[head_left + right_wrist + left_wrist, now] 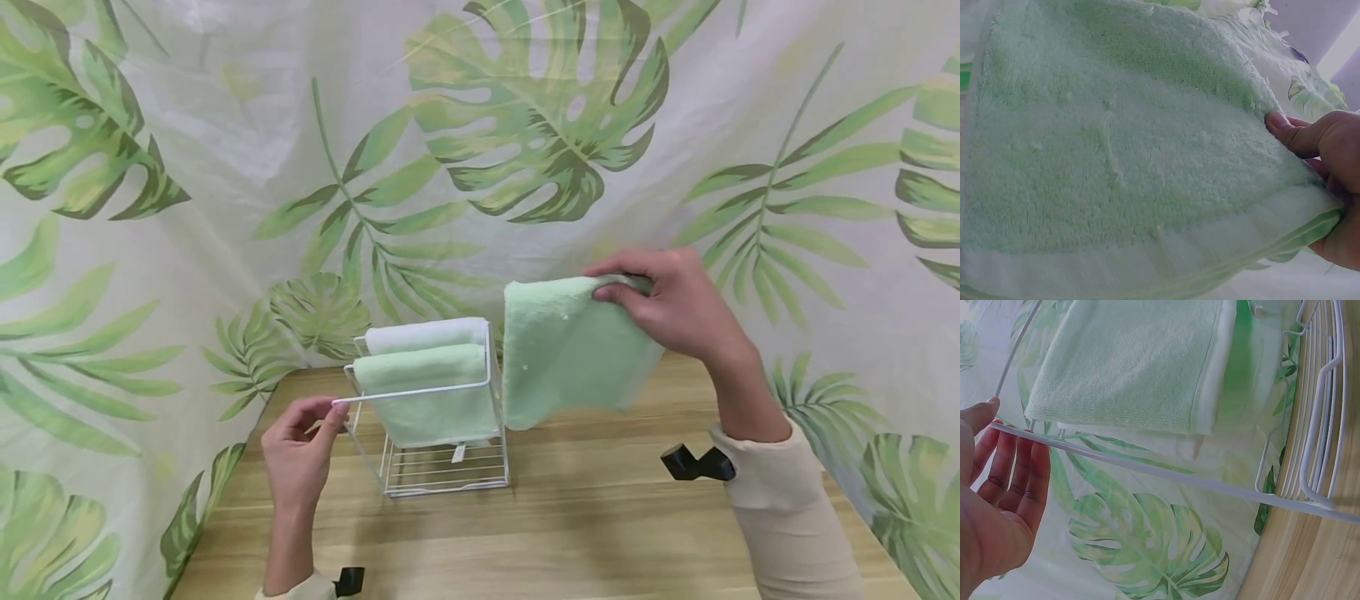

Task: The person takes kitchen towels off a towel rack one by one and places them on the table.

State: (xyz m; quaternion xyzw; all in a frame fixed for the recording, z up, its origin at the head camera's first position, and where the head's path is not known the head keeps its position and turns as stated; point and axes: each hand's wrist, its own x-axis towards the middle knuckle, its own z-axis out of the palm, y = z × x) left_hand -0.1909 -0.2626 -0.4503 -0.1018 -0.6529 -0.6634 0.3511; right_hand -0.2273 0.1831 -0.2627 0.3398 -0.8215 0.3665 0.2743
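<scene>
A small white wire rack (450, 486) stands on the table, with a light green towel (427, 400) draped over one bar and a white towel (427, 333) over the bar behind it. My left hand (300, 454) pinches the rack's front left corner between thumb and fingers; the left wrist view shows the thumb on top of the thin white bar (1147, 469). To the right of the rack, my right hand (678, 304) holds a folded green towel (570, 350) by its upper right edge. This towel hangs down above the table, its left edge close beside the rack.
The rack rests on a wood-grain table (600, 517). Behind and at both sides hangs a white cloth backdrop (225, 100) with green leaf prints. A small white tag (458, 452) hangs below the draped green towel.
</scene>
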